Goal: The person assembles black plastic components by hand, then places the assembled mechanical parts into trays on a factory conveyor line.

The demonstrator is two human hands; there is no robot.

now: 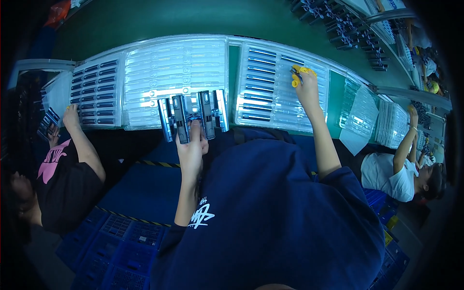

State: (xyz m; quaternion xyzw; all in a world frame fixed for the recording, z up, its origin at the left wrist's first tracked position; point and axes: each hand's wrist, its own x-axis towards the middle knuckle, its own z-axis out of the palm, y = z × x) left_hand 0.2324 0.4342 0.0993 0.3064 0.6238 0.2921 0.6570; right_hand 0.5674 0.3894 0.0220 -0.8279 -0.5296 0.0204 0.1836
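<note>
A long green conveyor belt curves across the room under bright overhead light, with blue plastic crates stacked on the floor below and yellow-black hazard tape along the edge.

Colours here are pretty moody: the surface is a deep green, and the long trays on it are clear-to-white plastic with a ribbed pattern that catches the light. The slim parts slotted in the tray on the right are dark blue-black, same as the fan of parts in the left hand. The right hand has bright yellow fingertip covers. The shirt is navy with a white scribbly print. The neighbour on the left wears a black top with pink lettering. The crates are bright blue, next to a yellow-and-black striped line.
</note>
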